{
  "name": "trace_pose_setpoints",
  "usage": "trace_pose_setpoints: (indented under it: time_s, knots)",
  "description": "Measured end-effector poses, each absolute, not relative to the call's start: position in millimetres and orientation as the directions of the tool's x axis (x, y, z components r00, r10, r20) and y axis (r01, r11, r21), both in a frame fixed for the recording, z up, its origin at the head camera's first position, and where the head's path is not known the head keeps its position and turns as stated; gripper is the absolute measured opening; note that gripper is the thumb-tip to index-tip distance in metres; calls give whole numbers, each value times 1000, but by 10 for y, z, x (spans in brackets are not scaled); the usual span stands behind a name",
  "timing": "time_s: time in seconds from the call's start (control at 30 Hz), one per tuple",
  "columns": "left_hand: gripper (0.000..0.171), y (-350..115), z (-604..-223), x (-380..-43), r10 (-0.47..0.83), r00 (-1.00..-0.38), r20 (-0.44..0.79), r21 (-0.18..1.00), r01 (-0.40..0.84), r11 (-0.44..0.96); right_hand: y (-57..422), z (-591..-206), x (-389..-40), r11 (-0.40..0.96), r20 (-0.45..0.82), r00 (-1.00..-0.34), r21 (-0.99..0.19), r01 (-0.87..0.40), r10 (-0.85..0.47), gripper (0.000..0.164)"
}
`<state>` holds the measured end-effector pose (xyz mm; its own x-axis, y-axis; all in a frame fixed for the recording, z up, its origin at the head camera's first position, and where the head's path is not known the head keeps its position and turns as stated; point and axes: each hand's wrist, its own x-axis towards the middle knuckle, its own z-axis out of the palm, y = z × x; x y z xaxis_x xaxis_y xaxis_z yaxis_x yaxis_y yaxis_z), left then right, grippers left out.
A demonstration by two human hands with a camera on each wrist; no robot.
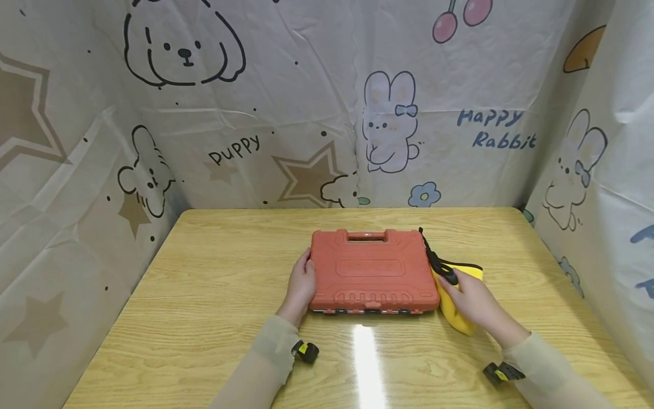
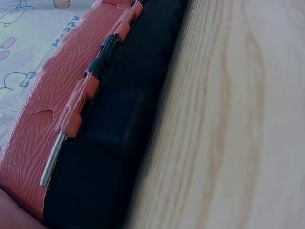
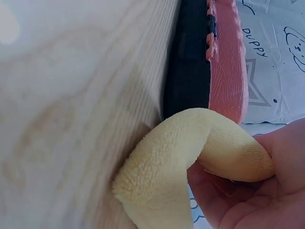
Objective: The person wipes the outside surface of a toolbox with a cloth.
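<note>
A red toolbox-style plastic case (image 1: 373, 270) with a black base lies flat on the wooden table, its handle toward the back wall. Along the case's left side rests my left hand (image 1: 298, 284), fingers pointing forward against the edge. In the left wrist view, only a bit of that hand (image 2: 16, 214) shows at the lid's corner. At the case's right side, my right hand (image 1: 475, 298) grips a yellow cloth (image 1: 452, 309) together with a slim black item (image 1: 440, 266) with a looped part. The right wrist view shows the fluffy cloth (image 3: 162, 167) folded over, beside the case's corner.
The wooden table (image 1: 219, 267) ends at a back wall of printed cloth (image 1: 306, 113), with more printed cloth on both sides. A metal hinge pin (image 2: 52, 160) shows along the case's near edge. A bright light reflection (image 1: 369, 363) lies on the tabletop in front.
</note>
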<state>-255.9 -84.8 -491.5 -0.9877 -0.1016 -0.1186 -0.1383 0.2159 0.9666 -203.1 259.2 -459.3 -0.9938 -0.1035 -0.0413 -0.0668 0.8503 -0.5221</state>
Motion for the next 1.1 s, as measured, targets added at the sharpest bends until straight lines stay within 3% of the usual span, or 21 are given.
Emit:
trace_pose_setpoints:
  time_s: [0.13, 0.63, 0.77, 0.97, 1.1]
  knots:
    - [47, -847, -4915, -2561, -100, -988, -120, 966, -140, 217, 2587, -4598, -1953, 853, -32, -995, -517, -68, -99, 66]
    - [47, -842, -4905, -2556, -112, -986, -125, 962, -148, 230, 2604, -4660, -1703, 812, 76, -989, -566, -146, -125, 44]
    - [46, -845, -4907, -2559, -115, -987, -114, 963, -138, 231, 2602, -4639, -1649, 823, 46, -992, -555, -120, -114, 56]
    - [47, -849, -4906, -2562, -105, -987, -126, 964, -146, 220, 2592, -4600, -1580, 825, 43, -993, -553, -115, -109, 48]
    - [47, -849, -4900, -2552, -106, -987, -118, 963, -140, 230, 2583, -4574, -1508, 840, -7, -994, -536, -90, -111, 64]
